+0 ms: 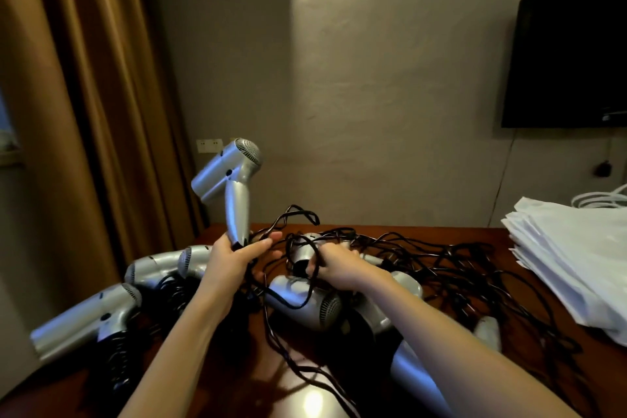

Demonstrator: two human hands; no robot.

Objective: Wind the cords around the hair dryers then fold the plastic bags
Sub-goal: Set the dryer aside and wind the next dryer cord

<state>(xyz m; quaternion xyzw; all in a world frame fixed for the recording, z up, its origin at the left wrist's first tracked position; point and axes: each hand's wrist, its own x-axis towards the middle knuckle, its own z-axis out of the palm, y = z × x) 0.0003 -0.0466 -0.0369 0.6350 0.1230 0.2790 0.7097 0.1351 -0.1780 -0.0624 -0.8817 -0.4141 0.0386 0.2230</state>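
Between the left hand's (pixel 234 260) curled fingers stands a silver hair dryer (pixel 232 176), gripped by its handle; the right hand (pixel 334 265) pinches black cord (pixel 307 249). Beyond lie tangled cords (pixel 441 261); right, unfolded plastic bags (pixel 570 254). Winding looks barely begun.

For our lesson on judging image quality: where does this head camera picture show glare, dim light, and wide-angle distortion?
Head view: glare shows as a bright spot on the glossy wooden table near the bottom edge; the room is dim, with the tangled black cords blending into shadow; wide-angle distortion bends the brown curtain and stretches both forearms.
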